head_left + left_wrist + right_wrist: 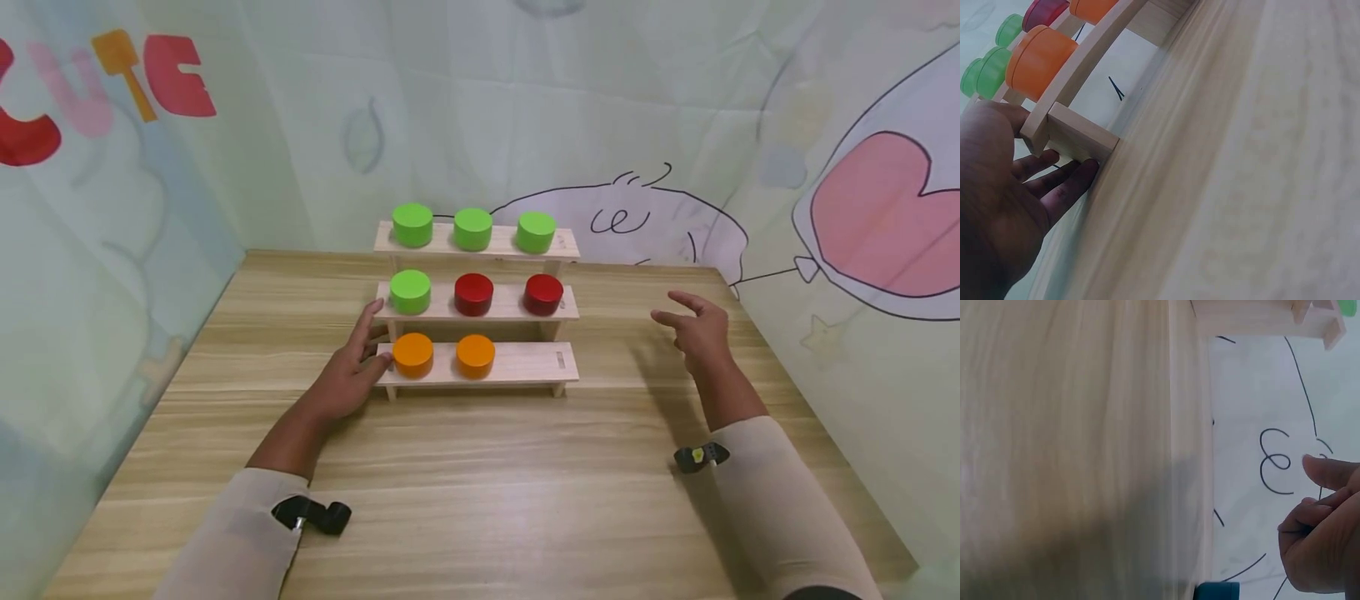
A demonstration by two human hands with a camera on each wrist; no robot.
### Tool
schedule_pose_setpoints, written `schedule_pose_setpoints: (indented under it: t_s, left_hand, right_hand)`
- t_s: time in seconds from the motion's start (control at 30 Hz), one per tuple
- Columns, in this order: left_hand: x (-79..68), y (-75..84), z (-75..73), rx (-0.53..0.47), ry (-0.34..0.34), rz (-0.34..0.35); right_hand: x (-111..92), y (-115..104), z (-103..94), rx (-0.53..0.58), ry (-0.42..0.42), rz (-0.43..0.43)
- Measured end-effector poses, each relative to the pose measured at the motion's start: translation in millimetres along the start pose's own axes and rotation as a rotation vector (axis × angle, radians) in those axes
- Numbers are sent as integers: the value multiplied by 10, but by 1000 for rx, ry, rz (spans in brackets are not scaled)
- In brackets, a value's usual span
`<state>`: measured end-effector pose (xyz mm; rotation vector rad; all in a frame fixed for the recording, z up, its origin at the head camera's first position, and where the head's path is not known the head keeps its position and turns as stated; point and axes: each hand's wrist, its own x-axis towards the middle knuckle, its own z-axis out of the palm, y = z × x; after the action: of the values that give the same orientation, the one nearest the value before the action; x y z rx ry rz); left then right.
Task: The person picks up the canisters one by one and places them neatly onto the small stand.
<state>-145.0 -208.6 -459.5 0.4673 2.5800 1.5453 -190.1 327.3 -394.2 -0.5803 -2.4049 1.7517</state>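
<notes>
A three-tier wooden stand [525, 362] stands on the table, bearing round painted blocks. Three green blocks [472, 230] sit on the top tier. The middle tier has one green block [410, 292] at left and two red blocks [474, 294]. Two orange blocks [413, 356] occupy the left and middle of the lowest tier. My left hand [347, 375] touches the stand's left end, its thumb at the lowest board beside the orange block. In the left wrist view, its fingers [1063, 194] extend against the end support. Right of the stand, my right hand [703, 333] hovers holding nothing, two digits extended.
The wood-grain table [465, 483] extends toward me and to both sides of the stand. Printed cloth walls [300, 133] rise behind and beside it. Small black devices [311, 514] are strapped at both sleeve cuffs.
</notes>
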Motion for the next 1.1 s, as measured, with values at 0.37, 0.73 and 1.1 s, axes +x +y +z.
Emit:
schedule_pose_setpoints:
  t_s: [0.37,0.73,1.1]
  left_hand:
    - [6,-2,2,7,2,-5]
    - [13,-5,4,5,-6,0]
    - [11,-21,4,5,-4,2]
  right_hand:
    - [105,121,-265,-320,-27,-49]
    - [198,167,-443,-582,-31,106]
    - [263,218,-482,-848,-75,35]
